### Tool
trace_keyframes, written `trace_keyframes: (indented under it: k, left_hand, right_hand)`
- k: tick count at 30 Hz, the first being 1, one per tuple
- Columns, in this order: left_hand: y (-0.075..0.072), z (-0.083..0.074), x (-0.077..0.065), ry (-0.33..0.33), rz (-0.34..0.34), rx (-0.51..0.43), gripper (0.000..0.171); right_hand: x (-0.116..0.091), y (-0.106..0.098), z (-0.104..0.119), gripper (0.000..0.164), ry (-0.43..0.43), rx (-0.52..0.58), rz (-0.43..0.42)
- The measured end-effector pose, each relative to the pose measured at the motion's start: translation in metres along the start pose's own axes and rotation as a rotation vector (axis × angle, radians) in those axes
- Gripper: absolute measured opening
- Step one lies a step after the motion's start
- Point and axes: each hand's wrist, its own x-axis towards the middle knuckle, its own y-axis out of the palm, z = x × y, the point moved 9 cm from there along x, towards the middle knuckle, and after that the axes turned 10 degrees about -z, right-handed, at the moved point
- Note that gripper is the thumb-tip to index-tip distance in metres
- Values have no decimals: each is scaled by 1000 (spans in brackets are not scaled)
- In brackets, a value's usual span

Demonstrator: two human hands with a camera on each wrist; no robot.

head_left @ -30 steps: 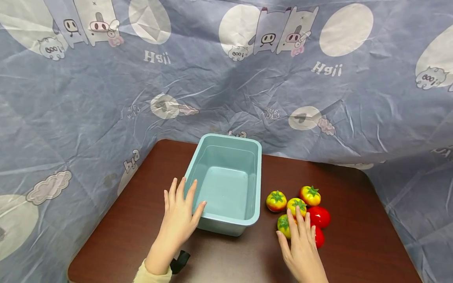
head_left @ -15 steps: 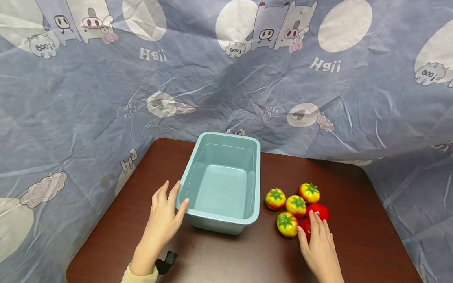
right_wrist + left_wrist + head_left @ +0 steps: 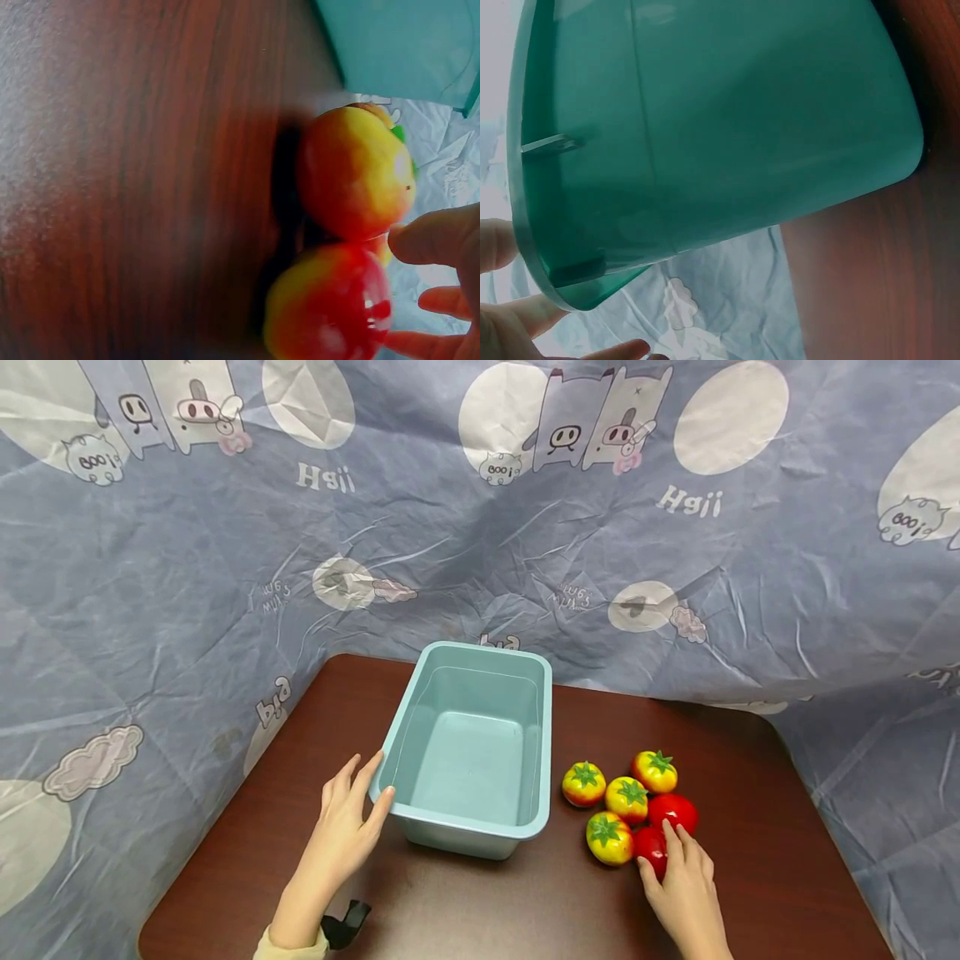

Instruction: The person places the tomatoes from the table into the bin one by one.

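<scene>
A pale blue-green plastic bin stands on the brown table. My left hand is at its near left corner, thumb and index finger resting on the rim, the fingers fairly straight. Right of the bin several toy tomatoes lie close together: yellow-red ones with green leaf tops, such as the front one, and two red ones. My right hand is over the nearer red tomato, thumb at its left and fingers at its far right, loosely bent. In the right wrist view the thumb stands apart from that red tomato.
The farther red tomato touches the group's right side. A black strap hangs by the left wrist. Behind the table hangs a blue printed cloth.
My right hand has moved right from above the yellow-red tomatoes to the nearer red one, and its fingers bend more. My left hand has drawn back left to the bin's corner.
</scene>
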Motion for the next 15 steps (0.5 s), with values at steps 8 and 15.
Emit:
trace_keyframes:
  k: [8, 15]
  left_hand:
    - [5, 6, -1, -13, 4, -41, 57]
    - [12, 11, -1, -36, 4, -116, 59]
  right_hand:
    - [-3, 13, -14, 76, 81, -9, 73]
    - [-4, 20, -21, 77, 147, -19, 94]
